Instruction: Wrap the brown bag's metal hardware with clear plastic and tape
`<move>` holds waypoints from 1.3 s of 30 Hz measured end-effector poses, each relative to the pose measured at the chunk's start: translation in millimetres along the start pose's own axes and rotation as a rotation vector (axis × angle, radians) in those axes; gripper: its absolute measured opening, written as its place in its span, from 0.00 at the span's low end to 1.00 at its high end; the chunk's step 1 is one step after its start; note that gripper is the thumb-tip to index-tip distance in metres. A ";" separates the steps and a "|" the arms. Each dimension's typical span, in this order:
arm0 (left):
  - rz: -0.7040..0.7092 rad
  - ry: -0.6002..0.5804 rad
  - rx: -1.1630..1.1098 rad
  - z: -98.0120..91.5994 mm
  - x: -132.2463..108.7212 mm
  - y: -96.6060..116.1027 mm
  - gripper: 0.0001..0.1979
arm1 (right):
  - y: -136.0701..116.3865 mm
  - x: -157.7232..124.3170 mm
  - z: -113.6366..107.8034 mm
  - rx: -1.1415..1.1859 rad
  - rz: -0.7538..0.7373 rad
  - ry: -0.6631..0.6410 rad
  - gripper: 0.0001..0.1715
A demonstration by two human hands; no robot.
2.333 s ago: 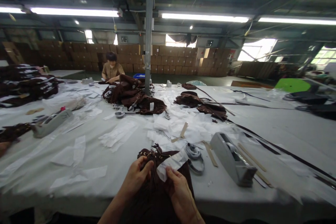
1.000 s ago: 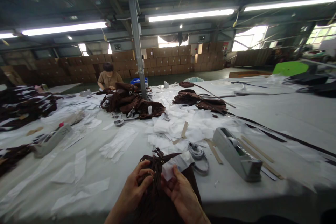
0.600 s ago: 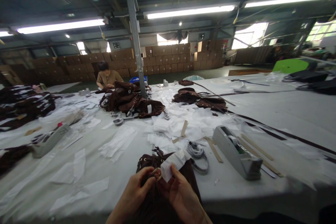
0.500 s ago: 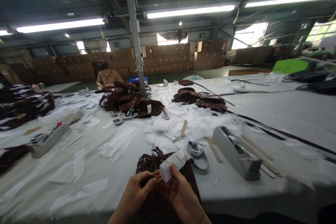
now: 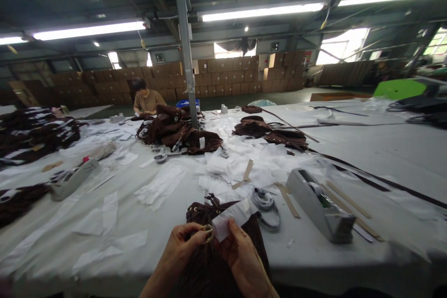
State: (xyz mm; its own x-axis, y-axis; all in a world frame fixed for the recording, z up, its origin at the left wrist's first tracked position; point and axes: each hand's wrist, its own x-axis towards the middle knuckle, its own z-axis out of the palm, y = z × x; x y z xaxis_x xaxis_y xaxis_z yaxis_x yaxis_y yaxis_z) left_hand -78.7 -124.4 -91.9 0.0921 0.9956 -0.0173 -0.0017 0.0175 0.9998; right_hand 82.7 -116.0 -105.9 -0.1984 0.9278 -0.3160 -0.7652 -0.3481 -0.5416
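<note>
A dark brown drawstring bag [image 5: 240, 247] with metal eyelets lies at the table's front edge, beneath both hands. My left hand [image 5: 188, 242] pinches a small gold-coloured metal buckle or ring [image 5: 208, 233] between thumb and fingers. In my right hand [image 5: 240, 251] a strip of thin white paper [image 5: 232, 219] is gripped, its near end close to the metal piece. The strip's far end reaches toward a coiled grey strap [image 5: 263, 200] just beyond the bag. My right fingertips are partly hidden behind the paper.
To the right stands a grey tape dispenser [image 5: 321, 207], beside tan strips [image 5: 349, 200]. Loose white paper sheets [image 5: 226, 163] cover the middle. Brown bags are heaped [image 5: 174, 130] around a metal post [image 5: 186, 56]. A second dispenser [image 5: 75, 179] stands left. Across the table is another person [image 5: 148, 100].
The gold-coloured metal piece now shows more clearly in my left hand, a little apart from my right. The white strip lies flatter. The whole view has shifted slightly.
</note>
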 end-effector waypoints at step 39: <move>0.225 -0.050 -0.001 -2.9 48.4 30.6 0.32 | -50.4 45.5 28.0 -0.663 -0.191 -0.297 0.21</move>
State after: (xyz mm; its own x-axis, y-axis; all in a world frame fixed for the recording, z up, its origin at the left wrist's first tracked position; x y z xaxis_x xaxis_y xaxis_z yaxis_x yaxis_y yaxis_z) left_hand -77.2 -75.4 -62.2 0.1384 0.9686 0.2067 -0.0288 -0.2047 0.9784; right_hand 95.1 -52.4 -71.3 -0.3274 0.9449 0.0032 -0.2921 -0.0980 -0.9513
